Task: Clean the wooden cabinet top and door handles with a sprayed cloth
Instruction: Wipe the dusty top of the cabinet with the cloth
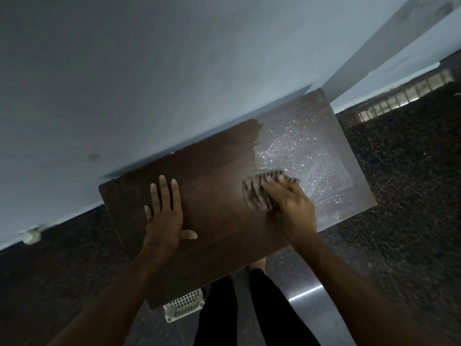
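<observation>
My left grip lies flat on the surface, the dark wooden top of the cabinet, a little left of the frame's centre. Its fingers are straight and spread, the thumb out to the right, and it holds nothing. My right grip, right of centre, has its fingers curled over a striped cloth and presses it down on the wood. The cloth is bunched and sticks out to the left of the fingers and above them; the picture is blurred there, so I cannot tell how it is folded. Just past the cloth, toward the right of the frame, the wood is wet, covered with shiny droplets and streaks. The left part, where my left grip rests, looks dark and matt. The far edge of the surface meets a pale wall that fills the upper left. Dark speckled floor shows at the right and lower left. At the bottom are my legs in black trousers, and just left of them a white plastic basket peeps out from under the near edge
</observation>
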A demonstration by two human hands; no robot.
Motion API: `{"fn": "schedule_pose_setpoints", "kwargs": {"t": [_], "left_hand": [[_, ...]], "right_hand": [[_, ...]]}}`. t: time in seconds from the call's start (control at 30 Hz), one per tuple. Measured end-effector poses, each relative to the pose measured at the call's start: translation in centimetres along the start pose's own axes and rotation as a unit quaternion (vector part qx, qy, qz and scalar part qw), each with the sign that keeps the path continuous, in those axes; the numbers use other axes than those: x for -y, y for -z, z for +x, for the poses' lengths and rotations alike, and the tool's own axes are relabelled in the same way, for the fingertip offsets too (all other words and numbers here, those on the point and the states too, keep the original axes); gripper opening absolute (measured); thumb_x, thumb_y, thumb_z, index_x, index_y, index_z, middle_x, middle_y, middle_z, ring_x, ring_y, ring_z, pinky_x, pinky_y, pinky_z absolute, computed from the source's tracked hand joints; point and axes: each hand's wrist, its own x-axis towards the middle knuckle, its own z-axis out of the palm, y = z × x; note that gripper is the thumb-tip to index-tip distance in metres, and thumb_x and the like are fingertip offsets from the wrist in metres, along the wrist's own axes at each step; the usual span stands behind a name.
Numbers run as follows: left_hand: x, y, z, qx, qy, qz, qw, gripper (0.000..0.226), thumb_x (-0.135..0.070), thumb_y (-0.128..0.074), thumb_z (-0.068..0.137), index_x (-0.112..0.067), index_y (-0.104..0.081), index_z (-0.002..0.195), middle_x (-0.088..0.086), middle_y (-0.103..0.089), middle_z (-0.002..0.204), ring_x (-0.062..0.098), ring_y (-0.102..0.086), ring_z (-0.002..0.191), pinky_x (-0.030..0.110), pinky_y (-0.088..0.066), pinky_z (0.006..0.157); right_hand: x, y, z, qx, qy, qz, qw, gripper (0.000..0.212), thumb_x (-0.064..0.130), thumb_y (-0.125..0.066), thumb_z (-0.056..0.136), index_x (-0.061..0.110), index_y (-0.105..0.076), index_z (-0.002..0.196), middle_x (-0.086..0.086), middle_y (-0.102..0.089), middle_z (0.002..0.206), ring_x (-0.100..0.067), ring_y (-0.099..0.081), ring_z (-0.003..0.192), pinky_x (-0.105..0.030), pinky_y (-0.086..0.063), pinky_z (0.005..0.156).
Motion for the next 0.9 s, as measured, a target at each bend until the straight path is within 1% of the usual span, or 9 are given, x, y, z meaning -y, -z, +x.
{"fn": "schedule_pose_setpoints", "kwargs": {"t": [0.07,0.17,0.33,0.4,0.43,0.53,0.63,0.73,0.9], "left_hand": [[0.0,0.0,0.0,-0.002,0.0,-0.002,1.0,0.146,-0.058,-0.077,0.068,-0.01,0.039,0.141,0.017,0.048,0.15,0.04,0.036,0.14,0.061,-0.009,0.118],[-0.1,0.2,-0.1,-0.004,-0.001,-0.006,1.0,0.146,-0.058,-0.079,0.068,-0.01,0.036,0.145,0.017,0.047,0.151,0.041,0.033,0.143,0.062,-0.009,0.118],[-0.6,1.1,-0.1,-0.026,0.006,-0.044,0.999,0.144,-0.061,-0.081,0.066,-0.015,0.021,0.155,0.01,0.04,0.157,0.037,0.027,0.148,0.066,-0.008,0.118],[-0.8,1.9,0.4,-0.042,0.012,-0.079,0.996,0.145,-0.064,-0.082,0.063,-0.02,0.019,0.157,0.006,0.036,0.16,0.036,0.024,0.15,0.066,-0.01,0.117],[-1.0,2.3,0.8,-0.043,0.013,-0.086,0.995,0.146,-0.063,-0.084,0.061,-0.021,0.018,0.157,0.007,0.034,0.161,0.037,0.022,0.15,0.066,-0.013,0.117],[-1.9,3.2,1.6,-0.02,0.02,-0.071,0.997,0.148,-0.056,-0.088,0.06,-0.02,0.017,0.158,0.015,0.029,0.162,0.048,0.016,0.148,0.068,-0.024,0.113],[-2.8,3.5,1.8,-0.01,0.03,-0.044,0.999,0.147,-0.05,-0.09,0.061,-0.014,0.016,0.157,0.023,0.027,0.16,0.053,0.015,0.147,0.066,-0.027,0.111],[-3.1,3.6,1.8,-0.004,0.035,-0.043,0.998,0.147,-0.047,-0.09,0.062,-0.013,0.016,0.157,0.025,0.027,0.16,0.053,0.016,0.146,0.066,-0.028,0.111],[-3.3,3.6,1.9,0.01,0.039,-0.046,0.998,0.146,-0.045,-0.088,0.064,-0.011,0.02,0.156,0.027,0.031,0.157,0.054,0.018,0.145,0.066,-0.027,0.112]], "right_hand": [[1.8,-0.5,3.0,-0.016,-0.057,0.001,0.998,0.055,-0.001,-0.082,0.069,0.016,-0.071,0.119,0.0,-0.071,0.121,-0.029,-0.065,0.112,-0.035,-0.059,0.08],[4.7,-1.9,4.3,-0.022,-0.055,0.005,0.998,0.053,-0.003,-0.077,0.071,0.014,-0.07,0.121,-0.001,-0.071,0.122,-0.031,-0.064,0.114,-0.033,-0.056,0.089],[3.0,-2.7,-1.0,0.026,0.112,-0.018,0.993,0.048,0.006,-0.07,0.077,0.016,-0.069,0.125,0.002,-0.067,0.129,-0.028,-0.064,0.116,-0.03,-0.06,0.082],[0.7,-2.0,-1.7,0.025,0.153,-0.035,0.987,0.042,0.016,-0.062,0.083,0.017,-0.07,0.124,0.003,-0.067,0.129,-0.025,-0.065,0.115,-0.031,-0.06,0.081],[-0.2,-1.5,-1.3,0.021,0.151,-0.044,0.987,0.042,0.016,-0.067,0.082,0.017,-0.07,0.124,0.003,-0.068,0.128,-0.025,-0.065,0.115,-0.03,-0.06,0.077],[-0.5,-0.3,2.2,-0.003,0.027,-0.042,0.999,0.058,0.005,-0.087,0.067,0.018,-0.07,0.121,0.003,-0.07,0.122,-0.028,-0.066,0.111,-0.033,-0.06,0.065],[1.9,-0.4,6.4,-0.038,-0.074,-0.032,0.996,0.054,0.0,-0.082,0.07,0.016,-0.07,0.12,-0.001,-0.072,0.119,-0.032,-0.065,0.108,-0.035,-0.059,0.073],[4.0,-1.4,6.9,-0.024,-0.09,-0.027,0.995,0.056,0.0,-0.077,0.075,0.016,-0.066,0.127,-0.001,-0.068,0.127,-0.033,-0.062,0.114,-0.037,-0.055,0.088],[3.3,-0.5,3.7,0.005,-0.066,-0.045,0.997,0.059,0.001,-0.077,0.076,0.02,-0.065,0.13,0.003,-0.067,0.129,-0.029,-0.062,0.118,-0.034,-0.058,0.075]]}}
